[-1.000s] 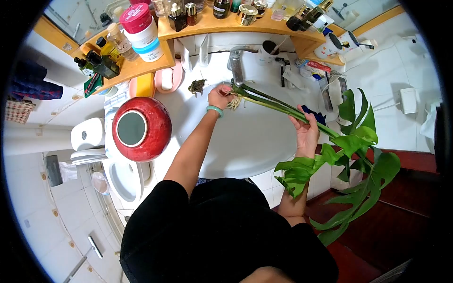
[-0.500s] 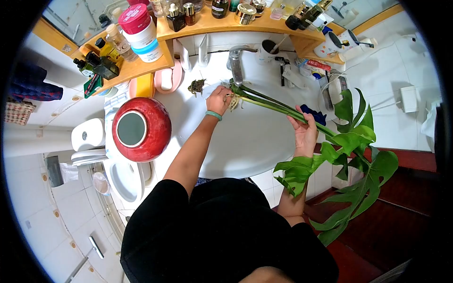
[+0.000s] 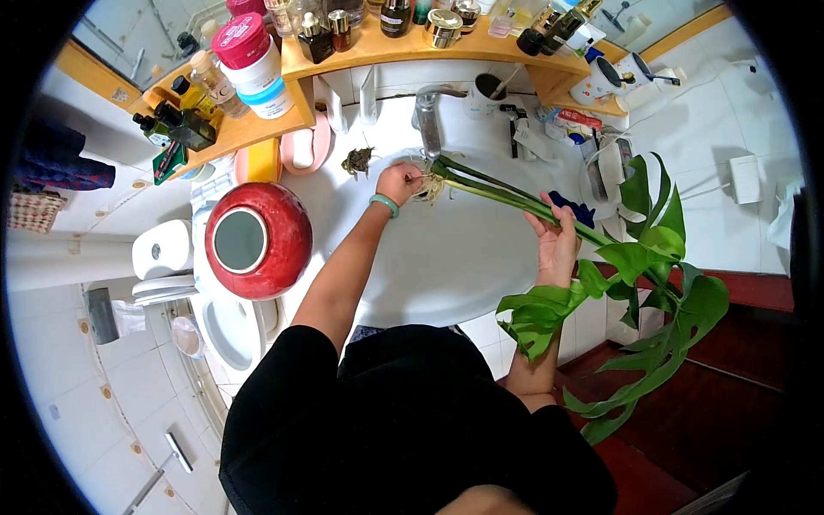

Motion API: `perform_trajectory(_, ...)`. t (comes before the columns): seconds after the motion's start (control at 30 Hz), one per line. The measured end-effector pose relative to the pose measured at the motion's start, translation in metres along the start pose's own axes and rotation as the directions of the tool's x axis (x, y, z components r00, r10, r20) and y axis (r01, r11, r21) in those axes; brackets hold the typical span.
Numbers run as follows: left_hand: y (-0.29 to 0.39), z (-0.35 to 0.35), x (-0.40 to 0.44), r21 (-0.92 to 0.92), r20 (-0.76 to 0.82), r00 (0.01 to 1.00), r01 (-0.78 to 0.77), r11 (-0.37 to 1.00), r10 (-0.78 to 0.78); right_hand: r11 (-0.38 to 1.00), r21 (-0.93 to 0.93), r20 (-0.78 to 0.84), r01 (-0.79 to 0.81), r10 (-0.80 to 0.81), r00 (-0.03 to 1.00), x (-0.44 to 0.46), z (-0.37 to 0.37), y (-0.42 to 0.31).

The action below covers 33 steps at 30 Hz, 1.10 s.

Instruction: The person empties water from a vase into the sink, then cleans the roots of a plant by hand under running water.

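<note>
A leafy monstera plant (image 3: 631,257) with long green stems lies across the sink, its leaves hanging off to the right. My right hand (image 3: 558,240) is closed around the stems near the leaves. At the other end, pale stringy roots (image 3: 436,182) hang over the basin below the tap. My left hand (image 3: 399,184), with a green bangle on the wrist, pinches at these roots; its fingertips are partly hidden. On the counter left of that hand sits a small dark clump of roots (image 3: 358,160). An upside-down red ceramic pot (image 3: 287,236) stands farther left.
The white sink (image 3: 446,275) has a chrome tap (image 3: 427,120) at its back. A wooden shelf (image 3: 378,64) carries bottles and jars above. Pink soap dishes (image 3: 322,142), a cup (image 3: 485,96) and a razor (image 3: 514,129) line the counter. The toilet (image 3: 232,330) is at left.
My left hand has shifted slightly and now pinches at the root strands, which hang more spread out. The stem ends have moved a little right. My right hand keeps its grip.
</note>
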State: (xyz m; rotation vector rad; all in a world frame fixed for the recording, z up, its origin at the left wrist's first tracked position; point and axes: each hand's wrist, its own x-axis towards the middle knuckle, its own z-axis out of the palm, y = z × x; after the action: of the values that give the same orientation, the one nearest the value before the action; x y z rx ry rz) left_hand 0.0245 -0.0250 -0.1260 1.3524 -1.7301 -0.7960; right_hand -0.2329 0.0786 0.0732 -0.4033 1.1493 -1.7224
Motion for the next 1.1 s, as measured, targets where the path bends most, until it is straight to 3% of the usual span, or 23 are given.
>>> perform_trajectory(0.2,0.016,-0.002,0.009,0.035,0.039,0.984,0.17,0.985,-0.171,0.999,-0.01,0.028,-0.04,0.04,0.999,0.008,-0.005,0.002)
perform_trajectory(0.27,0.029,-0.007,0.013,0.031,0.093,0.922,0.375,0.926,-0.377,0.999,-0.011,0.015,-0.048,0.048,0.999,0.009,-0.004,0.001)
perform_trajectory(0.37,0.031,-0.009,0.015,-0.01,0.149,0.904,0.406,0.914,-0.4,0.999,-0.016,0.023,-0.029,0.029,0.999,0.006,-0.001,-0.002)
perform_trajectory(0.5,-0.005,0.007,0.018,-0.171,0.226,0.914,0.377,0.91,-0.336,0.999,-0.024,0.039,-0.029,0.03,0.999,0.008,-0.002,-0.005)
perform_trajectory(0.67,-0.008,-0.005,0.023,-0.029,0.367,0.921,0.15,0.988,-0.129,0.999,-0.031,0.07,-0.043,0.045,0.997,0.01,-0.007,-0.005)
perform_trajectory(0.77,-0.002,-0.013,0.024,0.111,0.385,0.918,0.062,0.992,-0.1,0.998,0.014,0.045,-0.065,0.064,0.997,0.011,-0.009,-0.003)
perform_trajectory(0.9,0.004,-0.018,0.015,0.071,0.25,0.957,0.134,0.988,-0.147,0.998,0.014,0.033,-0.069,0.068,0.997,0.01,-0.008,-0.004)
perform_trajectory(0.97,0.002,-0.014,0.011,-0.112,0.187,0.967,0.195,0.974,-0.172,0.997,-0.012,0.039,-0.076,0.077,0.996,0.009,-0.006,-0.006)
perform_trajectory(1.0,-0.006,-0.008,0.011,-0.112,0.187,0.967,0.195,0.974,-0.172,0.997,-0.012,0.039,-0.076,0.076,0.996,0.009,-0.005,-0.007)
perform_trajectory(1.07,-0.031,0.01,0.009,-0.34,0.182,0.955,0.286,0.896,-0.235,0.996,-0.032,0.043,-0.079,0.08,0.996,0.008,-0.003,-0.008)
perform_trajectory(1.1,-0.036,0.015,0.007,-0.341,0.182,0.955,0.285,0.896,-0.235,0.996,-0.033,0.043,-0.078,0.08,0.996,0.008,-0.004,-0.008)
